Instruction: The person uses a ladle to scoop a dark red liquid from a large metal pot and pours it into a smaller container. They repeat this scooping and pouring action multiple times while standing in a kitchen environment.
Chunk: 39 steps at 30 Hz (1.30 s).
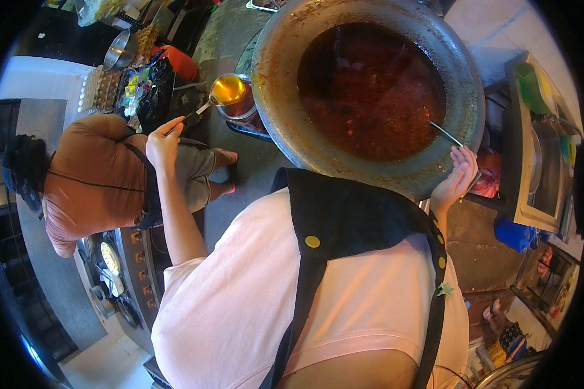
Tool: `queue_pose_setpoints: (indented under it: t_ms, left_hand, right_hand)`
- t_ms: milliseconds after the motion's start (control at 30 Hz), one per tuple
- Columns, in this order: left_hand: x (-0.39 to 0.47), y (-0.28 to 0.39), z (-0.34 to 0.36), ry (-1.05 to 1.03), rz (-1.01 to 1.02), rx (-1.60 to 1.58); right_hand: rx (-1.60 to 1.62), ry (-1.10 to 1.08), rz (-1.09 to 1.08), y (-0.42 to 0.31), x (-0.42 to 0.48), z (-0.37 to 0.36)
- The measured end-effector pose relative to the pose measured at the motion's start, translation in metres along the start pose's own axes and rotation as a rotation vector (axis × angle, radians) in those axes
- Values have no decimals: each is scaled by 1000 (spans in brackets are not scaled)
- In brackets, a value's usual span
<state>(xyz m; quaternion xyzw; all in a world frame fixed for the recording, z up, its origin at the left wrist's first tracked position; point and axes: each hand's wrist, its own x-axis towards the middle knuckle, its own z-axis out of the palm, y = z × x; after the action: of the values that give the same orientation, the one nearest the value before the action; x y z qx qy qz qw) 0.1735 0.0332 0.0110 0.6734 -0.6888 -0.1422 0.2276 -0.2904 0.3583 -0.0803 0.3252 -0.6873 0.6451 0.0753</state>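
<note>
A large metal wok (282, 116) holds dark red oily liquid (370, 92) with bits in it. At its left, my left hand (164, 141) grips the dark handle of a ladle (228, 89), whose bowl is full of clear amber oil. The ladle's bowl is over the rim of a transparent round container (241, 114) with reddish contents; whether they touch I cannot tell. Over the wok's lower right rim, my right hand (460, 167) holds a thin metal utensil (445, 133); its far end dips into the liquid and is hidden.
A co-worker (97, 175) in a brownish top bends over at the left, by a stove (136, 272). Egg trays (100, 90), a black plastic bag (158, 92) and a steel bowl (119, 50) lie beyond. To the right are a metal sink (540, 204) and a blue container (516, 236).
</note>
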Motion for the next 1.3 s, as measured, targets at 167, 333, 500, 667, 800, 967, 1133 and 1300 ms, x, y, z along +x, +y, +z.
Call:
queue_pose_setpoints:
  t_ms: [167,333,500,667,800,967,1133,1300]
  left_hand:
    - [-14,3,5,242,439,324]
    - [-22,12,-1,413,683,392]
    - [-13,26,-16,36,-132,-250]
    - [-8,67,-16,-129,-15,-419]
    - [-24,117,26,-6,220,74]
    - [-35,131,80,209,674,200]
    - [-42,134,104,84,721,305]
    - [-40,145,99,-285,313,224]
  right_hand:
    - [-3,-13,-1,2,0,-1]
    - [22,-22,-5,2,0,-1]
    - [23,-10,8,3,-1,-1]
    - [9,2,7,1,0,0]
    - [18,22,-4,-3,1,2]
    - [22,9,-2,-1,1,1]
    - [38,27,-3,-1,1,2]
    - [37,31,1,-3,1,2]
